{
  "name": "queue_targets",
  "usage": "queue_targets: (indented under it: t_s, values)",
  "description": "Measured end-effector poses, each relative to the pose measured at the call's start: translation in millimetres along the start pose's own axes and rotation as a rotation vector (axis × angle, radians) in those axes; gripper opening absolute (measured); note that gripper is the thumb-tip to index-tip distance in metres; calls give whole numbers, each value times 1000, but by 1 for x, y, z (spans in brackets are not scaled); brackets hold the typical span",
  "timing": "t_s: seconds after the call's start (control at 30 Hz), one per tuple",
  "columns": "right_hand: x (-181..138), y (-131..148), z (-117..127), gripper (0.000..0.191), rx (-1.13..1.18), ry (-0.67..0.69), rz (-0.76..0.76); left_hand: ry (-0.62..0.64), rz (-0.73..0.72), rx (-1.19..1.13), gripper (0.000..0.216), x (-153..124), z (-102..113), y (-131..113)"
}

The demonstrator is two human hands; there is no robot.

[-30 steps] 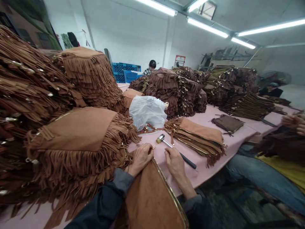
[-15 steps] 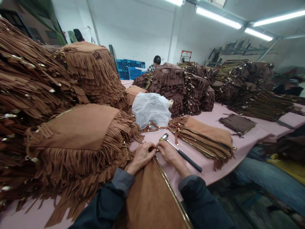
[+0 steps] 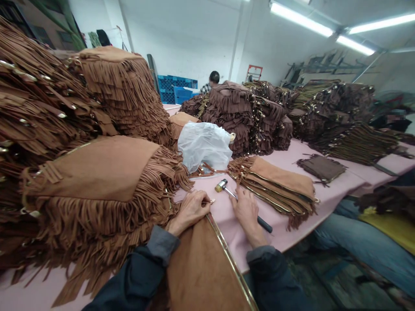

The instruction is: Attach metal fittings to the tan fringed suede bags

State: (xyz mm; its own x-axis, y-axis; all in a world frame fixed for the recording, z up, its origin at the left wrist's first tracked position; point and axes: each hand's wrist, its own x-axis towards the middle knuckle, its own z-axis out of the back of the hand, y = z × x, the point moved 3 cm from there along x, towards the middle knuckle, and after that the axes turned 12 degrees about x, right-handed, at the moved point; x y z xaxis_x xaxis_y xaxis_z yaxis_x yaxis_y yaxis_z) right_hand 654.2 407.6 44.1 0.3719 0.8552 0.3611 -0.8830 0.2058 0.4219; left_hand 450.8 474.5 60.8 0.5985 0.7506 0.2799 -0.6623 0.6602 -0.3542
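My left hand [image 3: 191, 209] is closed on the top corner of a brown suede pouch [image 3: 201, 263], which has a gold metal zipper [image 3: 223, 246] along its right edge. A small shiny metal end piece [image 3: 212, 201] sticks out past the thumb and fingertips. To the right, my right hand [image 3: 246, 209] lies over the handle of a small hammer [image 3: 265, 224], with its fingers bent around it. The hammer's silver and yellowish head points toward the upper left, on the pink tabletop. My palm hides the middle of the handle.
Fringed brown pieces [image 3: 106, 168] are piled at the left, with taller stacks [image 3: 119, 90] behind. A clear plastic bag [image 3: 204, 144] stands ahead. Brown zippered pouches [image 3: 275, 181] lie right of the hammer on the pink table [image 3: 288, 235]. Dark brown stacks [image 3: 230, 112] and two people are farther back.
My right hand has left the pouch corner and moved right onto the hammer handle. My left hand stays on the corner. The view has shifted slightly.
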Motion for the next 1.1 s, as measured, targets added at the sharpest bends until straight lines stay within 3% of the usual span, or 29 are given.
queue_targets:
  t_s: [0.1, 0.3, 0.4, 0.5, 0.57, 0.73, 0.93, 1.1]
  values:
    - [-2, -11, -3, 19, -64, 94, 13, 6, 17, -16, 7, -1, 1, 0]
    - [-8, 0, 16, 25, -156, -14, 48, -11, 24, 54, 7, -3, 1, -4]
    - [-18, 2, 30, 32, 12, -4, 17, -19, 25, 92, 6, -3, 0, -5]
    - [-32, 7, 28, 36, 326, 157, 56, -2, 43, 114, 5, -3, 0, -6]
    - [-41, 12, 23, 35, 402, 231, 96, 5, 50, 112, 5, -3, 0, -6]
    - [-44, 19, 27, 34, 296, 256, 82, -8, 40, 117, 5, -4, -1, -5]
    - [-41, 34, 47, 38, 255, 177, 83, 3, 62, 153, 6, -3, -4, -4]
    - [-42, 37, 37, 30, 0, 368, 67, 3, 47, 133, 6, -3, -2, -6]
